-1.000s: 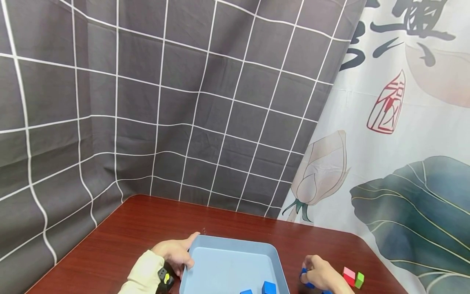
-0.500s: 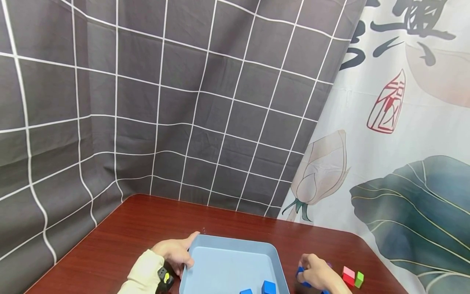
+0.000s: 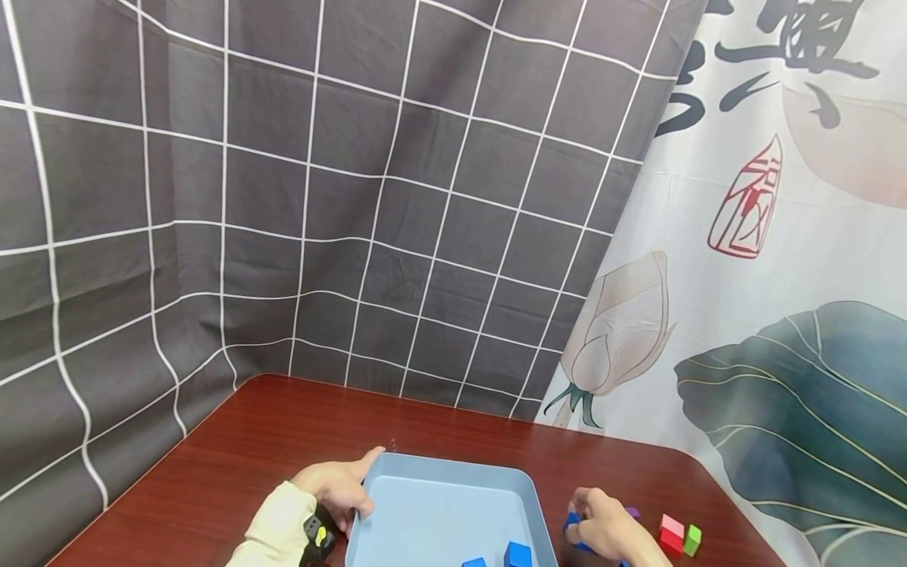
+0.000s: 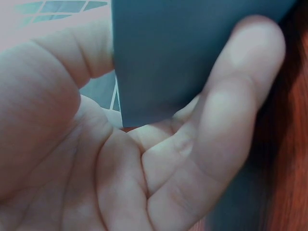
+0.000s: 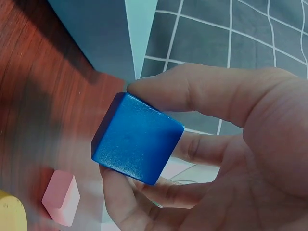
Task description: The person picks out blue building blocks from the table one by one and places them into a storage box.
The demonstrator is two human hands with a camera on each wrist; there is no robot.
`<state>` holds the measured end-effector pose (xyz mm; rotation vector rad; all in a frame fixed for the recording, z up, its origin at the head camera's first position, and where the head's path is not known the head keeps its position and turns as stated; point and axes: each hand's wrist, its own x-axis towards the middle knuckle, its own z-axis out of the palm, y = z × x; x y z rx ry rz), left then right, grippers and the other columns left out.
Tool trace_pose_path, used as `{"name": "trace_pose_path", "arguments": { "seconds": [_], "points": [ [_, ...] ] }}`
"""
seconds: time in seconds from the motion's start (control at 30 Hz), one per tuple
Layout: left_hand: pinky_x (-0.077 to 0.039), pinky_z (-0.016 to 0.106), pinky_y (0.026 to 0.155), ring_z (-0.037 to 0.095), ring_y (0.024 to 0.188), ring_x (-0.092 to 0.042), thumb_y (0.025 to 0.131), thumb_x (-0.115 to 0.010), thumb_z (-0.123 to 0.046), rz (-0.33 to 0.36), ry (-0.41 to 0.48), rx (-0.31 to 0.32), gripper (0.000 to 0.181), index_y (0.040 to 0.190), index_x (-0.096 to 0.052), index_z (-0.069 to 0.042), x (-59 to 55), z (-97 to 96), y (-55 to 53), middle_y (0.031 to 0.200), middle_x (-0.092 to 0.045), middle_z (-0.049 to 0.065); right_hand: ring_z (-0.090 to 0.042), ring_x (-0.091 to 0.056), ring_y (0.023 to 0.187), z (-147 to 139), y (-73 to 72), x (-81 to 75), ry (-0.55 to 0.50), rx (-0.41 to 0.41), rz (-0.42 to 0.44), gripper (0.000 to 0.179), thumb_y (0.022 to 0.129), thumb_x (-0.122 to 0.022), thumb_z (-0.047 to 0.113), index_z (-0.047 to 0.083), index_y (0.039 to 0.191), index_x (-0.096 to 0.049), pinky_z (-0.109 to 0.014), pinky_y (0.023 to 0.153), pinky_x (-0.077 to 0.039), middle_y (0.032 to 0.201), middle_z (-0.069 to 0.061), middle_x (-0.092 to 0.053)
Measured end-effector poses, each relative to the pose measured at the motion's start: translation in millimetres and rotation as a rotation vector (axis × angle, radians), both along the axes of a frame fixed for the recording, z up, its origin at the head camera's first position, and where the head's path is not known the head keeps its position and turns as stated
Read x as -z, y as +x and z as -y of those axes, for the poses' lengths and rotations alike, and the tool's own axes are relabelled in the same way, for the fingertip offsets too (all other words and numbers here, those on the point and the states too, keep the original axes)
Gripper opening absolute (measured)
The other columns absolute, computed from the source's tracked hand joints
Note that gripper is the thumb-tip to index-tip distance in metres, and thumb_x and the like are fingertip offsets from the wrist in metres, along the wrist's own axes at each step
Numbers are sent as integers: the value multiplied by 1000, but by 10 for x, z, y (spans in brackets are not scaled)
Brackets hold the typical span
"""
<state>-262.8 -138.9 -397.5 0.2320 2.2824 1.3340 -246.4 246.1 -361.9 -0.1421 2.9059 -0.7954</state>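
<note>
Head view: R hand (image 3: 605,524) has shifted a bit L over the last sec, bringing its blue block (image 3: 571,520) nearer the tray's (image 3: 453,468) R wall, though still outside it. A purple block (image 3: 633,512) now peeks out behind that wrist. L hand (image 3: 338,490) and tray haven't visibly moved, so the tray looks steadied. Two more blue blocks (image 3: 518,554) sit inside, near the bottom of frame; red block (image 3: 671,535) (pinkish top) and green block (image 3: 692,540) are on the table (image 3: 298,417), R of that hand. Tray: pale blue, shallow, rounded corners, prob. plastic. Table: glossy reddish wood grain.

L wrist view: tray wall pinched btwn thumb and fingers; wall is smooth, thin-edged.

R wrist view: thumb and fingertips clamped on the blue block's sides; crisp edges, flat faces, slightly speckled sheen, prob. painted wood. Yellow block (image 5: 12,214), rounded, mostly cut off; pinkish block (image 5: 61,197) near it, angular.
</note>
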Motion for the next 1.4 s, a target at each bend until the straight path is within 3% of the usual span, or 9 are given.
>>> {"name": "trace_pose_path", "arguments": {
  "seconds": [0.6,1.1,1.4],
  "points": [
    [-42,22,40,19,44,-50,65,-60,5,4,-7,-1,99,147,-7,-11,-6,-5,0,123,-38,24,-19,-50,64,98,38,-20,-8,-29,-13,15,72,-68,4,5,84,-59,-38,58,-51,69,-6,-51],
    [-43,22,40,19,44,-50,65,-61,4,5,-12,-1,99,147,-7,-12,2,4,-4,121,-39,23,-20,-53,66,160,79,-57,-39,-62,32,23,74,-70,7,4,93,-58,-43,61,-55,76,-6,-54],
    [-43,22,40,19,44,-50,65,-61,4,-6,-15,-2,100,147,-8,-12,4,2,-1,117,-42,22,-19,-53,66,225,119,-66,-14,-62,22,22,73,-71,9,7,92,-59,-43,57,-54,75,-5,-54]
  ]
}}
